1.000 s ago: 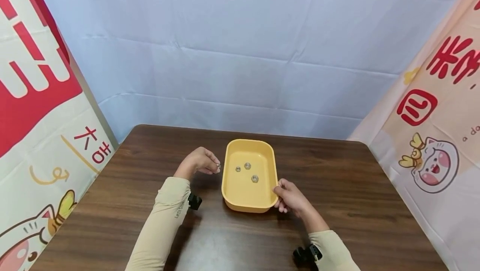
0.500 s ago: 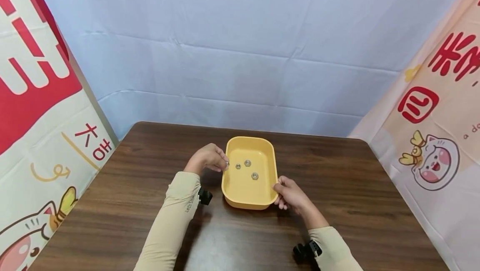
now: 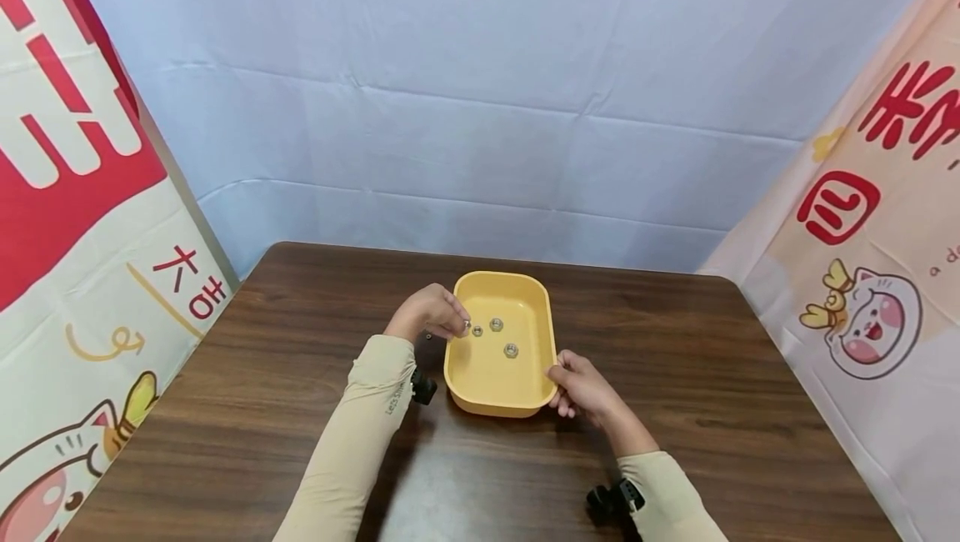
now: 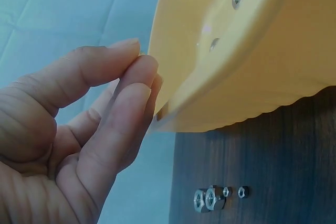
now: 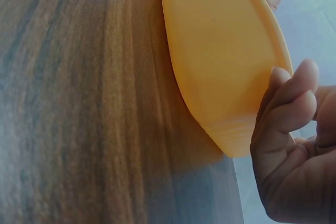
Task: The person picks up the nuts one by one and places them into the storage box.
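Currently, the left hand [image 3: 433,313] pinches a small silvery metal piece [image 3: 467,325] between thumb and fingertips, which are together; they cover most of it, so its exact shape cannot be told. That pinch sits above the left rim of a rounded-rectangular yellow plastic tray [image 3: 483,379]. Across from it, the right hand [image 3: 582,389] clamps the tray's right rim near the closer corner, thumb on top and fingers against the outer wall; the tray spreads leftward and away from that hold.

Inside the tray, a small hex nut [image 3: 477,331] lies just right of the left pinch. Beyond it, farther right, is a medium hex nut [image 3: 497,324], and the third hex nut [image 3: 511,350] rests right of the pinch and closer to the person, between the two hands.

Below the left hand, outside the tray's wall, four more nuts sit close together on the dark wood-grain table [image 3: 675,333]: a big nut [image 4: 200,201], its big neighbour [image 4: 214,198] beside it, a tiny nut [image 4: 227,191] next to that, and a small dark-rimmed nut [image 4: 243,192] slightly apart.

Behind both grips hangs a pale blue cloth [image 3: 480,125].
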